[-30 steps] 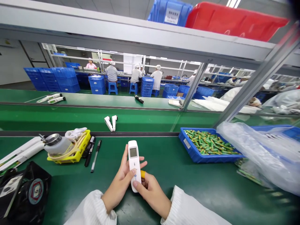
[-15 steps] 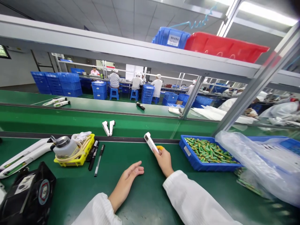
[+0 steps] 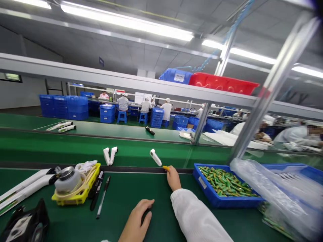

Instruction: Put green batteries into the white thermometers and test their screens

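A white handheld device (image 3: pixel 155 157), shaped like a small thermometer gun, lies on the green conveyor strip (image 3: pixel 136 154). Just off its lower end is my right hand (image 3: pixel 173 178), holding nothing, with a yellow finger cot (image 3: pixel 166 168) on one outstretched finger. My left hand (image 3: pixel 137 218) hovers low over the green bench top (image 3: pixel 121 198), empty, thumb and fingers apart. Two similar white devices (image 3: pixel 110 155) rest side by side further left on the strip.
On the right stands a blue tray (image 3: pixel 227 201) of green-and-yellow batteries, beside clear plastic bags (image 3: pixel 285 198). At left are a yellow basket (image 3: pixel 85 193) with a bottle, several pens (image 3: pixel 103 198), long white parts (image 3: pixel 27 188) and a black device (image 3: pixel 27 222). A metal post (image 3: pixel 267 87) rises at right.
My right hand has let go of the white device, which now lies on the strip. My left hand has moved lower in view. The camera has tilted upward.
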`<action>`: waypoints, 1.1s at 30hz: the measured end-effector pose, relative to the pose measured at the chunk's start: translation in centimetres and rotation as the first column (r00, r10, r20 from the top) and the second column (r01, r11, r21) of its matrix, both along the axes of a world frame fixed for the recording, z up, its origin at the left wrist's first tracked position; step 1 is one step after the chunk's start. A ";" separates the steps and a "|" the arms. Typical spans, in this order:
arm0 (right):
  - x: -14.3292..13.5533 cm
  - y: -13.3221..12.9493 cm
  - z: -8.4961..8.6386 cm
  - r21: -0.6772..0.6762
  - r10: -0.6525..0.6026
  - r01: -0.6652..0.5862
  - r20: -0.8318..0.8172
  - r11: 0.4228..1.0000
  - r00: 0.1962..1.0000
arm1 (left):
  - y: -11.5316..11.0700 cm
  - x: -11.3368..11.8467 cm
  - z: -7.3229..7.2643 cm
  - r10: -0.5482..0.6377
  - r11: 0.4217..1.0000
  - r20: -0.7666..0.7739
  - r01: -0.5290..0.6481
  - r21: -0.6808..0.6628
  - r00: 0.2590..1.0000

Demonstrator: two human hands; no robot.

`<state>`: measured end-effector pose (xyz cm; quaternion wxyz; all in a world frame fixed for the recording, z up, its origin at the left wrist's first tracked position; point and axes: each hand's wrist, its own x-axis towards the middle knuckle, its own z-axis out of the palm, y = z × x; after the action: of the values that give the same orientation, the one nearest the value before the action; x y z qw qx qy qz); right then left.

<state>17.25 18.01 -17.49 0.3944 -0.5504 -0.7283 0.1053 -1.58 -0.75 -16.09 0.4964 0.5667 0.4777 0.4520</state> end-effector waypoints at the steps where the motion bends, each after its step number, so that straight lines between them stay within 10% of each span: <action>1: -0.1 -0.4 0.1 0.012 -0.004 0.004 0.013 1.000 1.000 | 0.2 -0.3 -0.2 -0.001 1.000 -0.054 0.002 0.014 0.999; 11: 0.3 -7.2 0.7 -0.024 -0.026 0.028 0.106 0.999 0.994 | 4.1 -3.6 -3.2 0.140 0.990 -0.533 -0.118 0.075 0.834; 17: 6.6 -16.9 0.6 -0.080 0.050 -0.041 0.115 0.996 0.992 | 3.5 -3.4 -3.0 0.160 0.984 -0.660 -0.062 0.170 0.734; 23: 12.9 -25.6 -0.3 -0.166 -0.101 0.145 0.244 0.976 0.964 | 2.9 -2.4 -2.4 0.169 0.977 -0.806 0.012 0.213 0.568; 33: 10.4 -27.4 0.5 -0.059 -0.338 0.371 0.301 0.927 0.892 | 3.7 -3.7 -2.2 0.094 0.975 -0.959 0.168 0.143 0.268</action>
<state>27.68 -9.37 -16.99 0.2656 -0.7052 -0.6574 -0.0074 -5.31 2.99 -18.27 0.0520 0.7851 0.6147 0.0544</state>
